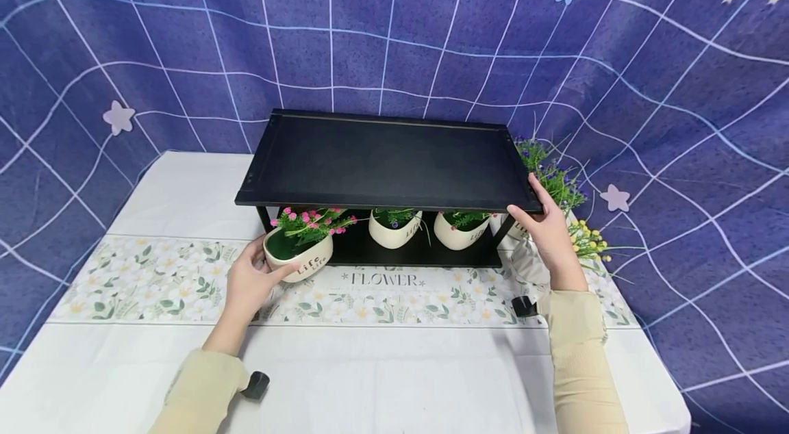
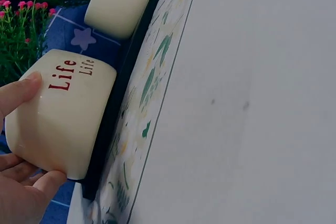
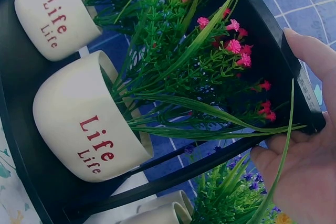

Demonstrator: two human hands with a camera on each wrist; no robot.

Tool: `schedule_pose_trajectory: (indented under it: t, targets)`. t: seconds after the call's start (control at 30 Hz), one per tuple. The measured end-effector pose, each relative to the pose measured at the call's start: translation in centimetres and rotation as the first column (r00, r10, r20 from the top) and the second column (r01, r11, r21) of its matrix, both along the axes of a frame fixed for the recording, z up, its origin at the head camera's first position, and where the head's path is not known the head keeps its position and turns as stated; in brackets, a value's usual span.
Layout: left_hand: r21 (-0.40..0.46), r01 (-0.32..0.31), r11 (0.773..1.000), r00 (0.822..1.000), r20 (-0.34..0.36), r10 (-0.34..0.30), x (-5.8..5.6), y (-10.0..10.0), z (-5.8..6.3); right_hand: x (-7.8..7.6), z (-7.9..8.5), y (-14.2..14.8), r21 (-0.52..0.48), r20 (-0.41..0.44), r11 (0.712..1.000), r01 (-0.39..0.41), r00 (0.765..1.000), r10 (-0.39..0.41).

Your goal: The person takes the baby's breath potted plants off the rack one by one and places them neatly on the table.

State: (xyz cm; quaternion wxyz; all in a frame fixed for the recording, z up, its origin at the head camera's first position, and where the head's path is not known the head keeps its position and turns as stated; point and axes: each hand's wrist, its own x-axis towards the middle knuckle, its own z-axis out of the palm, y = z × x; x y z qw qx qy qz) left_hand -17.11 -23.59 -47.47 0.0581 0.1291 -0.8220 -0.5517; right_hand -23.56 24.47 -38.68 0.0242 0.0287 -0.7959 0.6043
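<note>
A two-tier black shelf [image 1: 388,160] stands on the table. At its lower left, my left hand [image 1: 248,280] holds a cream pot [image 1: 302,263] of pink flowers, thumb on the lettered front and fingers around its outer end. In the left wrist view this pot [image 2: 63,114] is at the front edge of the lower board. My right hand [image 1: 548,232] grips the front right corner of the top board, thumb on the near side. Two more cream pots, a middle one [image 1: 394,232] and a right one [image 1: 459,232], stand on the lower board, their plants partly hidden by the top.
Right of the shelf stand more potted plants, with purple flowers [image 1: 555,181] and yellow flowers [image 1: 588,240]. A floral runner [image 1: 166,280] printed "FLOWER" crosses the white table [image 1: 394,379]. Blue grid-patterned cloth [image 1: 382,30] hangs behind and at the sides.
</note>
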Motion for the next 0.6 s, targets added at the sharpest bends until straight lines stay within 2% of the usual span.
schedule_pose_trajectory:
  t: [0.2,0.4,0.6]
  targets:
    - [-0.016,0.025,1.000,0.999,0.029,-0.024,0.9,-1.0,0.1,0.0,0.1,0.0,0.023,-0.001,1.000,-0.005,1.000,0.005]
    - [-0.020,0.078,0.997,0.995,0.060,-0.077,1.5,-1.9,0.4,0.0,0.1,0.0,0.008,-0.003,1.000,-0.010,1.000,0.010]
    - [-0.020,0.121,0.992,0.991,0.056,-0.120,2.1,-3.0,0.8,0.0,0.0,0.0,0.008,-0.015,1.000,-0.004,1.000,0.005]
